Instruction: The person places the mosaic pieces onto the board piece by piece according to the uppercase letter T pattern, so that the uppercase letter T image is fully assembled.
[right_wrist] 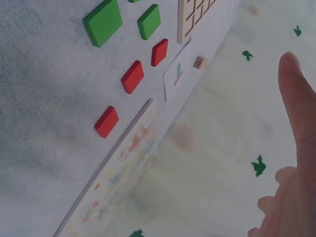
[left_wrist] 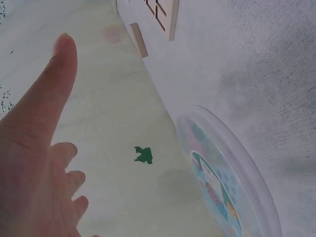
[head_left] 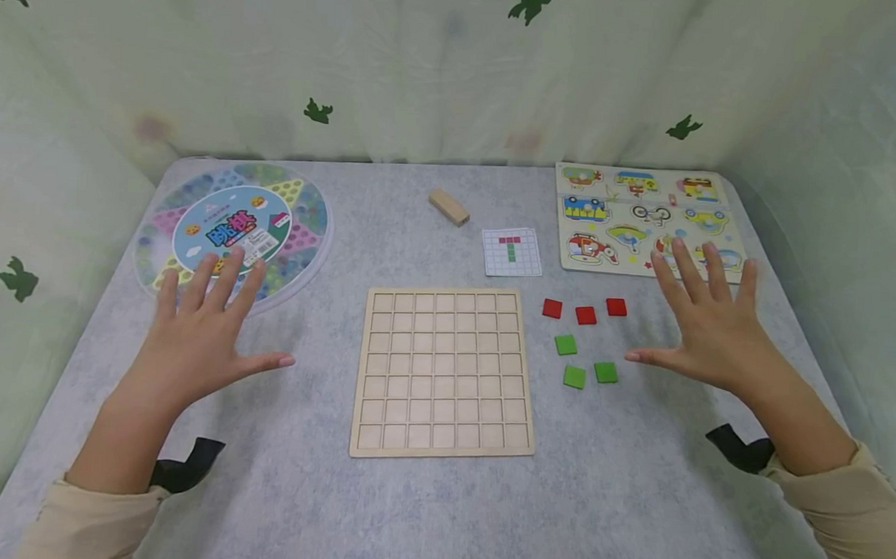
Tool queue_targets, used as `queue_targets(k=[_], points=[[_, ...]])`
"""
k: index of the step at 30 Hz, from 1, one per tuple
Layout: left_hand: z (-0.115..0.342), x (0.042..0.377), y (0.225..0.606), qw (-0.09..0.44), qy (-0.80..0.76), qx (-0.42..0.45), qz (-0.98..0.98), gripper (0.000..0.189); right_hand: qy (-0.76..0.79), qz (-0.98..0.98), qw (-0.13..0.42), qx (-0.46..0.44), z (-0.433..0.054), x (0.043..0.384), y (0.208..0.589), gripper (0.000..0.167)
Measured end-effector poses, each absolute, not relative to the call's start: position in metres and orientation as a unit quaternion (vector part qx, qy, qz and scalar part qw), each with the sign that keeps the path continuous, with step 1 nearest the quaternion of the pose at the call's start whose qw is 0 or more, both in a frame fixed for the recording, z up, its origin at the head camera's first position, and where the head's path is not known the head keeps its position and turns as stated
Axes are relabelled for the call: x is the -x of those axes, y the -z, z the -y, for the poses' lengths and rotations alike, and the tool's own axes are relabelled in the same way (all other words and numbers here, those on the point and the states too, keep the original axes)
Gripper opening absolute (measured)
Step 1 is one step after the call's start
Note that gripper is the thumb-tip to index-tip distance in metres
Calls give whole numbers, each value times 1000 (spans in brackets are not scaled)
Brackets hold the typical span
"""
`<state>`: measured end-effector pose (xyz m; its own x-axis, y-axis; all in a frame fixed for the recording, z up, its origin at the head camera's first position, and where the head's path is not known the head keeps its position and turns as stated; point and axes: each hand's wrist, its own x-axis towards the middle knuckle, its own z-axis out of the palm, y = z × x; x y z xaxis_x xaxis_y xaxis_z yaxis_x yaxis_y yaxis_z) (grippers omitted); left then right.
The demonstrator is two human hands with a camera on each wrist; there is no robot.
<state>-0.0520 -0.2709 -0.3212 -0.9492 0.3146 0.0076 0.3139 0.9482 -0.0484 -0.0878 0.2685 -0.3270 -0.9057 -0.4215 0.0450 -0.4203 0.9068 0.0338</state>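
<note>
Above the near part of the table, the left hand (head_left: 201,335) and the right hand (head_left: 716,333) were raised with fingers spread, both released and holding nothing; between them lay a square, pale wooden grid board (head_left: 445,374), apparently central so that either hand could reach it; just right of it lay three flat, green square tiles (head_left: 575,377) and, farther back, three flat, red square tiles (head_left: 586,315), loose and apart, perhaps for lifting singly; beyond the left fingers, a round, multicoloured game case (head_left: 232,228) seemed set aside, as did a cream, rectangular picture puzzle board (head_left: 664,230) at the far right; a white, gridded card (head_left: 512,253) bearing a red-and-green T lay face up behind the grid board, seemingly for easy viewing; past it, towards the back edge, lay an oblong, plain wooden block (head_left: 447,206); the mottled, pale grey table covering (head_left: 438,512) ran back to a pale green, draped curtain (head_left: 441,87) with dark green shapes, which enclosed the back and sides.
</note>
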Motion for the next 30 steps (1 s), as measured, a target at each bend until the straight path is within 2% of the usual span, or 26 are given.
queue_targets(k=[6,10,12,20,27,30], points=[[267,54,334,80,27,237,968,101,-83,956,76,-270,-257,94,328,124],[255,54,351,127,88,275,949,93,-178,938,82,-286,-242,98,334,118],[246,53,361,124,117,280,945,91,-218,931,75,-283,-235,101,340,113],[213,51,393,14,204,247,947,91,-303,915,62,-260,-213,114,375,89],[207,51,413,-77,272,212,936,87,-336,901,78,-264,-206,122,405,76],[208,50,417,-100,295,201,929,86,-341,902,72,-256,-205,123,413,73]])
